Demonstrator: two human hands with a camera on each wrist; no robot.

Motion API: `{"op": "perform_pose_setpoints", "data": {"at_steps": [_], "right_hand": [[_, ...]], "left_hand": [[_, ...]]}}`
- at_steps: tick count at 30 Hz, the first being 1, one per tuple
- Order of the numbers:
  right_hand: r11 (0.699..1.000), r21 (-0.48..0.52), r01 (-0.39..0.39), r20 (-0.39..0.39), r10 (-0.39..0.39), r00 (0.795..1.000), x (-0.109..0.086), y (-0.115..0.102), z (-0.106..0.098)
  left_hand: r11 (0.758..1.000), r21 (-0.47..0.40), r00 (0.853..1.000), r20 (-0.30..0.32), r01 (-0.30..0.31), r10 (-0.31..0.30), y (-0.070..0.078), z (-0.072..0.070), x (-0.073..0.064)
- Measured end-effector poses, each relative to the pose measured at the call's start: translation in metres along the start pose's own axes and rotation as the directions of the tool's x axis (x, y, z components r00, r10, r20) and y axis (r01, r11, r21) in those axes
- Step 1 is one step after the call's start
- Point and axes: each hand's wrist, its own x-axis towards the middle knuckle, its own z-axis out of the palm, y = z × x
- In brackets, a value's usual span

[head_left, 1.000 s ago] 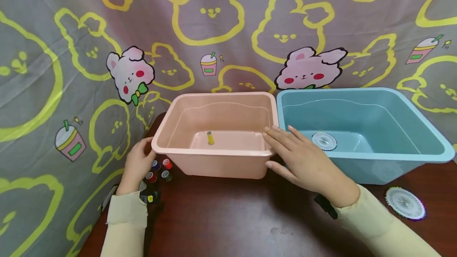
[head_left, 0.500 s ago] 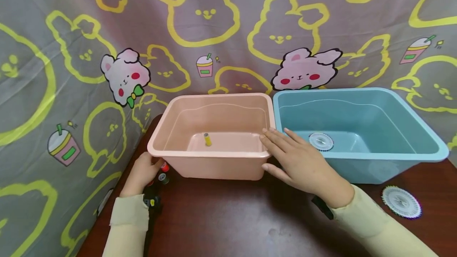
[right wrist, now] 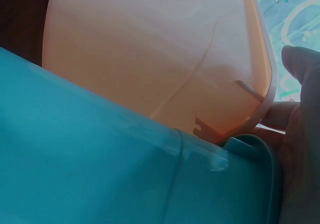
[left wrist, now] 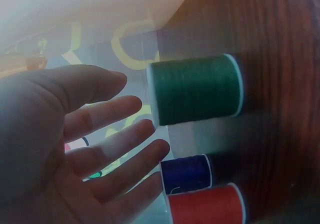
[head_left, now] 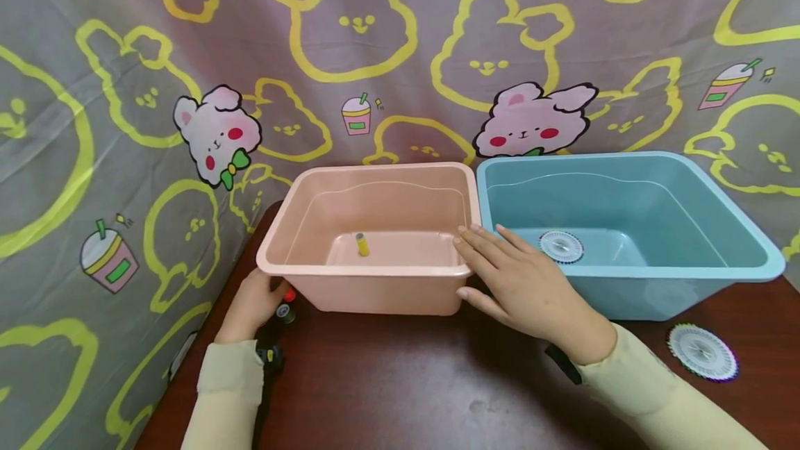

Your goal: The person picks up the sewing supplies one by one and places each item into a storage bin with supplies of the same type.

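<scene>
My left hand (head_left: pixel 253 304) is low beside the near left corner of the pink basin (head_left: pixel 375 294), over small thread spools. In the left wrist view its fingers (left wrist: pixel 127 154) are loosely extended and hold nothing. A green thread spool (left wrist: pixel 197 91) stands just past the fingertips, with a blue thread spool (left wrist: pixel 187 173) and a red thread spool (left wrist: pixel 207 206) near the little finger. Another spool, bright red (head_left: pixel 289 294), is partly covered by the hand in the head view. My right hand (head_left: pixel 525 280) rests, fingers straight, on the basin's near right corner.
A yellow thread spool (head_left: pixel 362 244) is inside the pink basin. Against it on the right stands a blue basin (head_left: pixel 625 297) holding a wheel of pins (head_left: pixel 562 247). A second pin wheel (head_left: pixel 703 353) lies on the dark table (head_left: pixel 400 387). A patterned curtain (head_left: pixel 387 40) hangs behind.
My left hand has moved down and in from the basin's rim to the spools, covering some of them. The right hand stays at the rim. The head view has shifted slightly.
</scene>
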Motion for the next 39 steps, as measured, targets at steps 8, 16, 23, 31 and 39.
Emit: {"op": "perform_pose_setpoints", "data": {"at_steps": [8,16,23,31,39], "right_hand": [[1.0,-0.002,0.003,-0.014,-0.003,1.0,0.0,0.0,0.0],[1.0,-0.005,0.009,-0.04,-0.009,0.999,0.0,0.0,0.002],[1.0,-0.007,0.011,-0.045,-0.011,0.999,0.0,0.001,0.002],[1.0,-0.005,0.011,-0.048,-0.011,0.999,0.0,0.001,0.002],[1.0,-0.004,0.01,-0.048,-0.01,0.999,0.0,0.001,0.003]], "left_hand": [[0.999,-0.003,0.999,-0.024,-0.039,0.039,0.002,-0.002,0.003],[0.999,-0.013,0.999,-0.01,-0.045,0.045,0.004,-0.002,0.004],[1.0,0.021,1.0,0.021,-0.001,0.001,0.009,-0.002,0.004],[0.999,-0.002,0.997,0.054,0.047,-0.047,0.015,-0.004,0.004],[0.987,-0.146,0.992,0.117,0.067,-0.05,0.013,0.001,0.005]]}}
